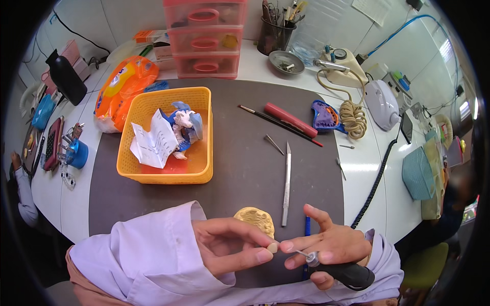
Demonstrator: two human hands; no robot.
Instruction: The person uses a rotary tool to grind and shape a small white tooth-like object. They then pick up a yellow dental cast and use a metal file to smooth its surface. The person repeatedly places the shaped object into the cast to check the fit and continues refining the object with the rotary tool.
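Note:
My left hand (230, 247) pinches a small cream-coloured tooth-like piece (272, 248) between thumb and fingertips, just above the grey mat's near edge. My right hand (326, 246) grips a black rotary handpiece (348, 274); its thin metal tip points left and sits right at the small piece. A yellow dental cast (255, 218) lies on the mat just behind my left fingers. A slim metal knife-like tool (286, 184) lies upright on the mat past the cast, and a blue pen-like tool (307, 227) lies partly hidden under my right hand.
A yellow basket (133, 124) holds papers and blue-and-white casts on the grey mat (240, 153). Brushes, a red tool (290, 119) and a blue tray (324, 115) lie farther back. Pink drawers (205, 36), a tool cup (275, 33) and a coiled cord (353, 118) stand behind. Another person's sleeve (23, 196) shows at left.

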